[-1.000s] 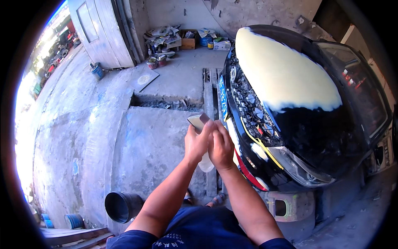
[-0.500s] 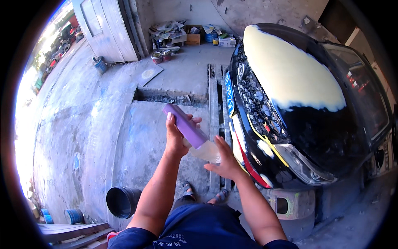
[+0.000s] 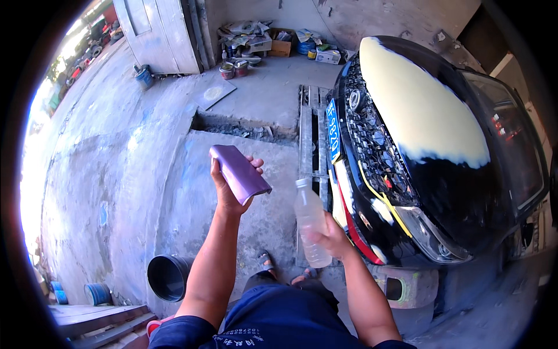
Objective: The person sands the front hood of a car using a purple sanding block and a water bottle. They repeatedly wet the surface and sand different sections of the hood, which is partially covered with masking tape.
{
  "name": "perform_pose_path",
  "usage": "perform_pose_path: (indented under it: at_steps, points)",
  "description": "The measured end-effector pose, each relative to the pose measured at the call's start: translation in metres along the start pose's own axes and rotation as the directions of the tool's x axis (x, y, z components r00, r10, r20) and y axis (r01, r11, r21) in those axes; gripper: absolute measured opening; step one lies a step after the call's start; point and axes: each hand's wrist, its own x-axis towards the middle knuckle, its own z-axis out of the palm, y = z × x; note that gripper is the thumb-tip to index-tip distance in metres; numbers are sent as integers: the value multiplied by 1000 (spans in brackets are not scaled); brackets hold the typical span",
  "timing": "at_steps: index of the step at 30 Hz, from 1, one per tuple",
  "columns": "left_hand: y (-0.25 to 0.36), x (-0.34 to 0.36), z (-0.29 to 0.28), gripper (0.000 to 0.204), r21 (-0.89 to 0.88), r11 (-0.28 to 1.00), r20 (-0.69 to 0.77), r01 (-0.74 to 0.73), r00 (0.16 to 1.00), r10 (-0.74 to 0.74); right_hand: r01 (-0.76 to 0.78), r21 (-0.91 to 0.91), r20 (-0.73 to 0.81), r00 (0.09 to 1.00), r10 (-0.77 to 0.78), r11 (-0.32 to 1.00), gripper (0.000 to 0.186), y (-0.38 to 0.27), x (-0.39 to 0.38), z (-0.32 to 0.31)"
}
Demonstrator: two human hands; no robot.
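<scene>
My left hand (image 3: 235,186) grips a purple bent piece (image 3: 239,174), long and smooth, with a curved open edge at its lower right end; its exact kind I cannot make out. The thumb lies along its left side and fingertips show past its right side. To the right, my right hand (image 3: 332,237) is closed around a clear plastic bottle (image 3: 313,232) with a white cap, held nearly upright, cap end away from me. The bottle looks cloudy. A gap separates the two held things.
A black car (image 3: 459,192) with a cream-coated hood and open front stands on the right. A dark bucket (image 3: 168,278) is beside my left arm. Ahead lie a floor pit (image 3: 244,129), a metal track (image 3: 308,139), cans (image 3: 232,70) and piled boxes (image 3: 280,47).
The bottle has come away from the purple piece and turned upright in my right hand, which has closed around it. My left hand has moved slightly left with the purple piece.
</scene>
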Motion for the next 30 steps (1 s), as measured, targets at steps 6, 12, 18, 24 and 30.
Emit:
perform_pose_path:
  at_steps: [6,12,18,24,30]
  points:
    - [-29,-11,-17,88,17,982,62,186,981,-186,-224,591,226,968,108,775,67,-14,-20,-25]
    - [-107,-22,-13,86,60,950,-83,308,950,-302,-301,621,319,940,117,723,85,-27,-40,-53]
    - [-172,-33,-20,86,301,801,-17,517,843,-538,-363,512,245,930,272,778,80,-20,-57,-98]
    - [-240,-36,-8,78,348,743,-167,572,818,-551,-234,639,172,972,160,733,69,3,-64,-158]
    - [-276,-18,-16,72,310,706,-227,637,771,-595,-39,45,125,992,33,998,83,32,-51,-186]
